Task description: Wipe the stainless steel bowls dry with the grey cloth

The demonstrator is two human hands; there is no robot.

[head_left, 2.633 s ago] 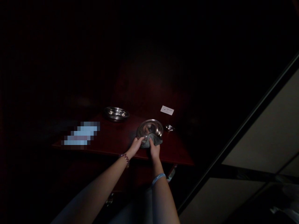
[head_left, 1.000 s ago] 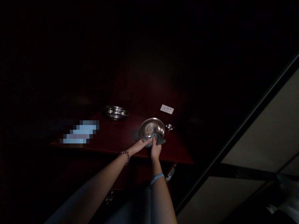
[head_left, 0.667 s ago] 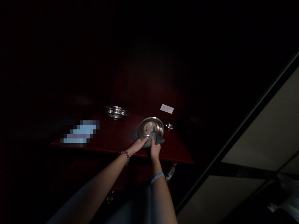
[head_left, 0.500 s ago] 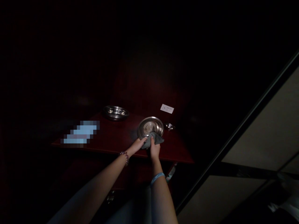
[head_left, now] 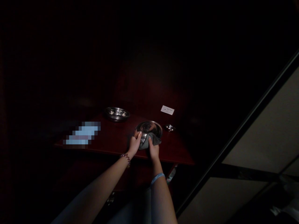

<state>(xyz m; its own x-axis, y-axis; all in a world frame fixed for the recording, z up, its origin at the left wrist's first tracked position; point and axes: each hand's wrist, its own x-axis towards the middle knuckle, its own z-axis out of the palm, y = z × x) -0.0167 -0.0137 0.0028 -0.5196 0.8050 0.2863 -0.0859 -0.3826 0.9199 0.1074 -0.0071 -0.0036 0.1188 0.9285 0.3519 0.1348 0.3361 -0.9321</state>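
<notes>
A shiny steel bowl (head_left: pixel 149 127) is held over the dark red table (head_left: pixel 112 140), near its front edge. My left hand (head_left: pixel 134 143) grips the bowl's near left rim, fingers curled over it. My right hand (head_left: pixel 153 149) is closed on a grey cloth (head_left: pixel 146 140) and presses it against the bowl's near side. The cloth covers part of the rim. A bead bracelet circles my left wrist and a light blue band my right forearm.
A second steel bowl (head_left: pixel 116 113) stands at the back left of the table. A small steel dish (head_left: pixel 169 127) sits right of the held bowl. A white card (head_left: pixel 167 109) lies behind it. A blurred light blue patch (head_left: pixel 83 133) lies at the left. The surroundings are very dark.
The bowl has tipped from facing me to lying flatter and lower. My left hand moved from under the cloth up onto the bowl's left rim. The right hand keeps the cloth.
</notes>
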